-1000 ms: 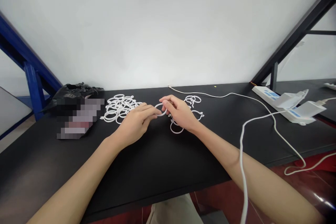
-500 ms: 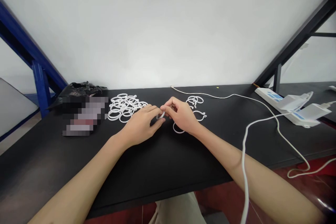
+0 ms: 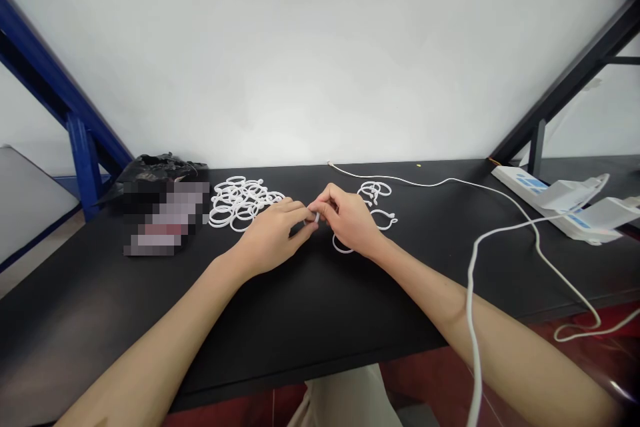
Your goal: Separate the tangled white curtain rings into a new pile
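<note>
Between my two hands, low over the black table (image 3: 300, 320), is a white plastic curtain ring (image 3: 317, 217), mostly covered by fingers. My left hand (image 3: 277, 230) pinches its left side between thumb and fingers. My right hand (image 3: 350, 219) grips the same ring from the right, fingers curled and thumb pressed in. Left of my left hand lies a heap of similar white rings (image 3: 233, 203), overlapping one another. Several more rings lie about my right hand: a small cluster (image 3: 376, 188) behind it, a ring with a ball end (image 3: 384, 219) beside it, and one partly under it (image 3: 343, 251).
A black plastic bag (image 3: 160, 165) lies at the back left, with a blurred-out item (image 3: 167, 217) in front. White power strips with plugged-in adapters (image 3: 555, 203) lie on the right. A white cable (image 3: 473, 300) loops across my right forearm. Behind the table stands a white wall (image 3: 320, 67).
The view has shifted slightly. Both hands stay close together on the ring, whose visible part between the fingers has turned a little and is more covered.
</note>
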Demonstrator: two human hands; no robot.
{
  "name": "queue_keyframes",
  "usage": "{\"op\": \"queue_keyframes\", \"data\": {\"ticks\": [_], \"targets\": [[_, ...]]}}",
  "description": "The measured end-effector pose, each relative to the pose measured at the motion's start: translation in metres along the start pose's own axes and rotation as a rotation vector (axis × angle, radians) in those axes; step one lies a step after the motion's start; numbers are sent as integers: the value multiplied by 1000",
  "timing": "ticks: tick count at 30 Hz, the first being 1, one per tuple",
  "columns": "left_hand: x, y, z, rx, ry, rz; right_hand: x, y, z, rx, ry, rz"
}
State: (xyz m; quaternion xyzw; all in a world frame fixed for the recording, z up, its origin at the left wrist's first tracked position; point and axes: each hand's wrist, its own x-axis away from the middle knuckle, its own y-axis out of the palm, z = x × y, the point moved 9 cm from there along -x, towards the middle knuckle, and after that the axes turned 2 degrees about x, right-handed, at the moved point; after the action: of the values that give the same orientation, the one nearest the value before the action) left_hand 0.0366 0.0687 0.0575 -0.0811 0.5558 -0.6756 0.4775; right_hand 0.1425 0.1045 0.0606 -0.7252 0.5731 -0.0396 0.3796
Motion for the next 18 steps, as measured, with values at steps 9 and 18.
{"op": "queue_keyframes", "data": {"ticks": [9,18], "targets": [[0,-23,-19,-271,-121,120,0,-8,4,232,35,58],[11,-22,-52,-567,-296,48,-2,-9,31,724,182,-115]]}}
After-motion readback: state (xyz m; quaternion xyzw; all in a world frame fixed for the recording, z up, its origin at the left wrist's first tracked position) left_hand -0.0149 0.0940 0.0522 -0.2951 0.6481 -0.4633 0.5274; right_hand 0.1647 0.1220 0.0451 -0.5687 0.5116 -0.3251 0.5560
